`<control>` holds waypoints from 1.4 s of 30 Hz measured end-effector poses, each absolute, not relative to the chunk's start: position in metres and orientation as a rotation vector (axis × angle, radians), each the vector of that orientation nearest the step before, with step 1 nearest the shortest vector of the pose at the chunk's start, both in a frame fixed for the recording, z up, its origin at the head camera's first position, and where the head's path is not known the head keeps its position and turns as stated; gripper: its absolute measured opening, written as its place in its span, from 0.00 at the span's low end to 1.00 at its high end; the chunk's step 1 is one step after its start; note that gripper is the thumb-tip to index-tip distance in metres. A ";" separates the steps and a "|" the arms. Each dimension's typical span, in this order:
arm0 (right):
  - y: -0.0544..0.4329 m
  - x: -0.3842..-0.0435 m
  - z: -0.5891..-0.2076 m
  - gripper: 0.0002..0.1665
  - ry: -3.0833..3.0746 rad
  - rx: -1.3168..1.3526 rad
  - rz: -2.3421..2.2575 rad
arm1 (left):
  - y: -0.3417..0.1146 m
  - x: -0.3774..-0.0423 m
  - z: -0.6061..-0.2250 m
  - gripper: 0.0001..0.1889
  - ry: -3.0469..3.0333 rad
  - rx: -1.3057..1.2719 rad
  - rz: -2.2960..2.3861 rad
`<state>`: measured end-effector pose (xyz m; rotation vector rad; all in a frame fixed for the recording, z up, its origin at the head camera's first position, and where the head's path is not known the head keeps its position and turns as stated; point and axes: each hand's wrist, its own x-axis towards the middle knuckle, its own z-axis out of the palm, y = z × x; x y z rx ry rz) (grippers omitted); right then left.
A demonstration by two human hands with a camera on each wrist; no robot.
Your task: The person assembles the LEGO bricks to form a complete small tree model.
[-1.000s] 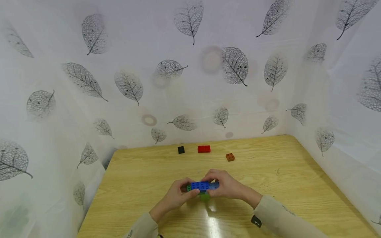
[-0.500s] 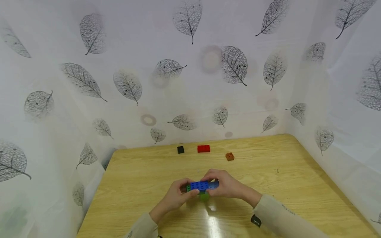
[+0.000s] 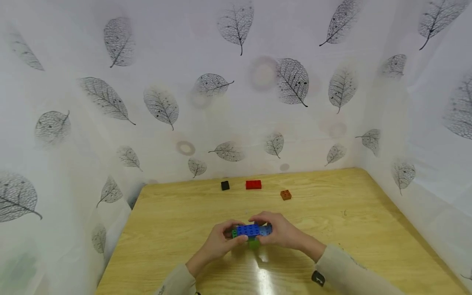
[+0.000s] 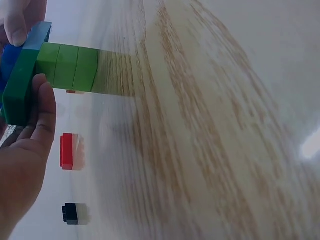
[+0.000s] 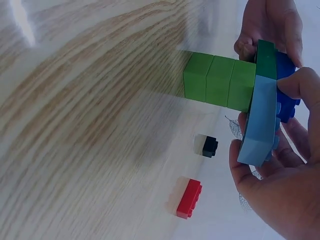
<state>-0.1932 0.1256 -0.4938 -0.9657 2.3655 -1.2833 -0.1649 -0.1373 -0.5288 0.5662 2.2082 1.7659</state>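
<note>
A joined stack of toy building bricks stands between both hands. Its column is several light green bricks point(image 4: 64, 65), and across the top lie a dark green brick point(image 4: 19, 97) and a light blue brick point(image 5: 260, 120). Above these two sits a dark blue brick point(image 3: 248, 230), studs up, spanning their join. The left hand point(image 3: 217, 242) grips the dark green end, its thumb along the dark blue brick's near side. On the other end, the right hand point(image 3: 282, 232) holds the light blue brick between thumb and fingers. Its fingers partly hide that brick in the head view.
Toward the back of the wooden table point(image 3: 177, 213) lie a small black brick point(image 3: 225, 185), a red brick point(image 3: 253, 184) and an orange-brown brick point(image 3: 285, 195). A white leaf-patterned curtain point(image 3: 243, 119) encloses the back and sides.
Both hands keep their hold on the stack, which stays in place. The head view has shifted very slightly.
</note>
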 end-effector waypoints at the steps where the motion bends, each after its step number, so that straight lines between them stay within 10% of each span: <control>1: 0.126 -0.192 -0.495 0.32 2.365 -0.958 -1.284 | -0.137 -0.164 -0.529 0.18 2.208 0.555 1.762; 42: 0.156 -0.272 -0.502 0.26 2.765 -0.611 -1.410 | -0.134 -0.164 -0.525 0.22 2.262 0.440 1.647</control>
